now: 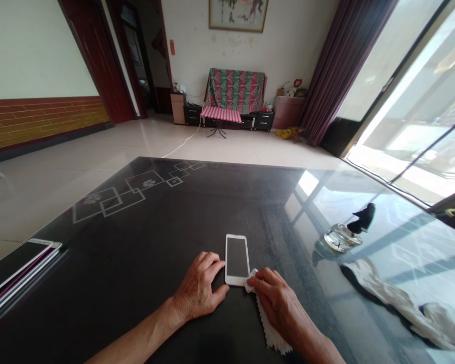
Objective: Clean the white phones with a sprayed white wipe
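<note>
A white-framed smartphone lies face up on the dark glossy table, its screen dark. Against its lower left corner, my left hand braces it with thumb and forefinger at the edge. My right hand pinches a white cloth with a zigzag edge. A bunched bit of that cloth touches the phone's lower right corner, while the rest hangs below my fingers onto the tabletop.
Stacked phones lie at the table's left edge. To the right stands a clear glass bottle with a black spray head, and a crumpled pale cloth lies nearer. A small table with a checked cover stands across the room.
</note>
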`<state>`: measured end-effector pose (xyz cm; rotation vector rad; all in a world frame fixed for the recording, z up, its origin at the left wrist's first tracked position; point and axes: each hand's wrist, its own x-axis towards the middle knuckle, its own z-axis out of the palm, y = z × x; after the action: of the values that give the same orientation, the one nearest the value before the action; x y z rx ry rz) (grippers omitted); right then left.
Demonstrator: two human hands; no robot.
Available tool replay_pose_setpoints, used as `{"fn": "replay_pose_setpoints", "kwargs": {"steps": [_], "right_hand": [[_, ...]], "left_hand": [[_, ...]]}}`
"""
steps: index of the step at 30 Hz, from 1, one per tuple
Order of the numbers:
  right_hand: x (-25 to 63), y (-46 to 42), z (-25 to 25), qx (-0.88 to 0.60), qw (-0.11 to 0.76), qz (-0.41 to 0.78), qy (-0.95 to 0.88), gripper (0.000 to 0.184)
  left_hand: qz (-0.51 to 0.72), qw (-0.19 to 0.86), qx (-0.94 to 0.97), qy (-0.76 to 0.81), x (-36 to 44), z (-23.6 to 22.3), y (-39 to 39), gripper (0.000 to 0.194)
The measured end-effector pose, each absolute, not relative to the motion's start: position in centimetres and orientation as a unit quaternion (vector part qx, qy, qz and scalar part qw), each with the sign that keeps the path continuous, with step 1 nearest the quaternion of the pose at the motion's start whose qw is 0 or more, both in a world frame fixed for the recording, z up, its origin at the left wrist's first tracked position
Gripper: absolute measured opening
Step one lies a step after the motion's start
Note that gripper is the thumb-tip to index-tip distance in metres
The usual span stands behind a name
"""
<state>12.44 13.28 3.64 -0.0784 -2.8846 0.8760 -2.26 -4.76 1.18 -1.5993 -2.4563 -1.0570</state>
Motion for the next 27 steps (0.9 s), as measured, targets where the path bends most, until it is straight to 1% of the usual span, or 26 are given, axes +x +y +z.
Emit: {"fn": "replay_pose_setpoints", "kwargs": {"steps": [5, 10, 13, 18, 23, 27], "right_hand": [[12.5, 13.1, 3.7, -0.015, 0.054, 0.279, -0.959, 0.032], [12.4, 13.1, 3.3, -0.013, 0.07, 0.272, -0.96, 0.032], [12.3, 13.2, 3.2, -0.013, 0.077, 0.269, -0.96, 0.032], [11.7, 13.5, 3.3, -0.014, 0.064, 0.272, -0.96, 0.032], [11.7, 13.6, 3.9, 0.003, 0.049, 0.264, -0.963, 0.033], [12.1, 13.4, 4.2, 0.013, 0.049, 0.269, -0.962, 0.03]], "left_hand": [[-0.341, 0.015, -0.512, -0.789, -2.3, 1.0, -4.7, 0.024], [-0.337, 0.014, -0.51, -0.791, -2.4, 1.0, -4.6, 0.029], [-0.337, 0.013, -0.517, -0.787, -2.5, 0.9, -4.6, 0.026], [-0.339, 0.007, -0.526, -0.78, -2.7, 0.8, -4.6, 0.018], [-0.337, 0.011, -0.533, -0.776, -2.7, 0.6, -4.6, 0.019], [-0.333, 0.008, -0.535, -0.776, -2.7, 0.7, -4.6, 0.019]]}}
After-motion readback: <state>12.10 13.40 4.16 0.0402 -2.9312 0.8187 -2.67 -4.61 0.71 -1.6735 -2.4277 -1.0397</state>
